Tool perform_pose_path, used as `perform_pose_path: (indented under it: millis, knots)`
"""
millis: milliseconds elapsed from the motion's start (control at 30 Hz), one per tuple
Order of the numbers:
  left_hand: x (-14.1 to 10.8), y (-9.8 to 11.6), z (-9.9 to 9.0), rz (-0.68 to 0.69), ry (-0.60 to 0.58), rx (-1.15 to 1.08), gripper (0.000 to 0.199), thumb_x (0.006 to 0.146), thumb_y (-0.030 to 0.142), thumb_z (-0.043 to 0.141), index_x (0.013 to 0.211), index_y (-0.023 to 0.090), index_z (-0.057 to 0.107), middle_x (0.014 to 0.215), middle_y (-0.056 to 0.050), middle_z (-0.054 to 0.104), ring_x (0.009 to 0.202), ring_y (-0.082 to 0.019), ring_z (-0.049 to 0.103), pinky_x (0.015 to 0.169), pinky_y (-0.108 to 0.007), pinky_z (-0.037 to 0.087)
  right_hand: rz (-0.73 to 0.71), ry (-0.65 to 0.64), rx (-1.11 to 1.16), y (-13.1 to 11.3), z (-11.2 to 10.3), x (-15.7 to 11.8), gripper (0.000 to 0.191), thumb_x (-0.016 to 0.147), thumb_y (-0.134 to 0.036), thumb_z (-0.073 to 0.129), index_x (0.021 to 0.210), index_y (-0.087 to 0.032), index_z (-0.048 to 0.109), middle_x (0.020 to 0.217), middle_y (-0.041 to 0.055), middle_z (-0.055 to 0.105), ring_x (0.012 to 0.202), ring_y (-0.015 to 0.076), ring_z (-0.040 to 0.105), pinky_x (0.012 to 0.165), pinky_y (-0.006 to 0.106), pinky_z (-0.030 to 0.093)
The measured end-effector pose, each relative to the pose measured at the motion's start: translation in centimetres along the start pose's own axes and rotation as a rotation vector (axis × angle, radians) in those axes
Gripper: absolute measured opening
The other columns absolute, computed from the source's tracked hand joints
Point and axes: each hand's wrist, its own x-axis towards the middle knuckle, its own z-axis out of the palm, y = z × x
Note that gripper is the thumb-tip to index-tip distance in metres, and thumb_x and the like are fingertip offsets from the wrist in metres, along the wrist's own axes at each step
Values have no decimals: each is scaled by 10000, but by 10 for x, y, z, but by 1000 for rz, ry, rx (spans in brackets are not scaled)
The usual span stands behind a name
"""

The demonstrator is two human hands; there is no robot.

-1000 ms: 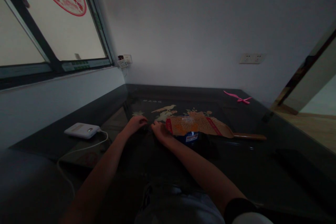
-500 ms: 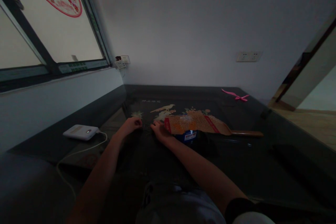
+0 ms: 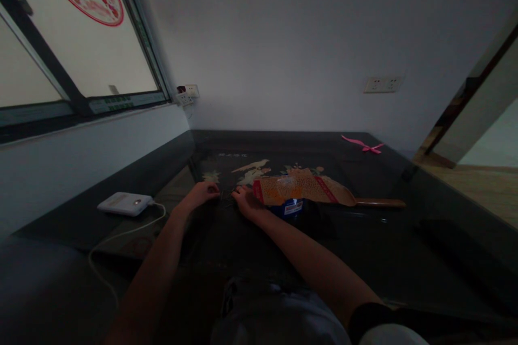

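Over the dark table [image 3: 243, 143], my left hand [image 3: 203, 192] has its fingers curled together near a printed flower; anything between the fingertips is too small to name. Thin, faint pieces lie between the two hands. My right hand [image 3: 246, 200] rests low on the table, its fingers bent close together, and what they touch is too small to tell. Just right of it is a tan fan [image 3: 307, 187] with red bands and a brown handle, lying over a blue packet [image 3: 292, 207].
A white power bank [image 3: 125, 203] with a cable lies at the left. The pink ribbon [image 3: 366, 147] is at the back right. A dark flat object [image 3: 457, 253] lies near the right edge. Wall and window stand behind and left.
The view has shifted very slightly. Both hands stay in nearly the same places, with only tiny finger movements.
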Motion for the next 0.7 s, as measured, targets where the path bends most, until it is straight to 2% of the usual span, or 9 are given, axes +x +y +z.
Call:
perform_pose_path:
  millis: [100, 300, 467, 600, 700]
  knots:
    - [-1, 1, 1, -7, -10, -31, 264, 704, 398, 589, 833, 170, 626, 702, -17, 636, 660, -157, 588, 607, -237, 419, -1, 12, 13, 1, 0, 0, 295, 847, -42, 374, 975, -171, 606, 1070, 83, 577, 1016, 197, 463, 837, 332, 393]
    - [-4, 4, -1, -13, 49, -36, 278, 740, 386, 541, 912, 173, 592, 678, -12, 634, 642, -158, 596, 593, -236, 424, 6, 34, 28, 0, -2, -3, 282, 839, -51, 399, 982, -165, 613, 1091, 81, 570, 1021, 192, 475, 840, 306, 395]
    - [-4, 8, -2, -20, 39, -27, 284, 763, 367, 495, 938, 165, 590, 618, -8, 626, 608, -164, 600, 584, -240, 428, -4, 40, 22, -8, -13, -4, 286, 825, -53, 410, 991, -154, 620, 1081, 90, 572, 1002, 201, 484, 830, 304, 400]
    - [-2, 6, 1, 10, 60, -1, 262, 763, 357, 495, 896, 163, 611, 727, -36, 654, 679, -171, 616, 631, -243, 441, -86, 45, 10, -24, -27, -11, 271, 823, -83, 434, 1010, -162, 613, 1075, 83, 574, 986, 200, 485, 797, 290, 412]
    - [-1, 4, 3, 30, 64, -10, 267, 777, 363, 481, 898, 163, 611, 768, -42, 661, 702, -169, 615, 639, -243, 443, -253, 56, -20, -39, -41, -31, 269, 839, -122, 431, 1041, -169, 602, 1089, 86, 575, 971, 206, 487, 785, 300, 418]
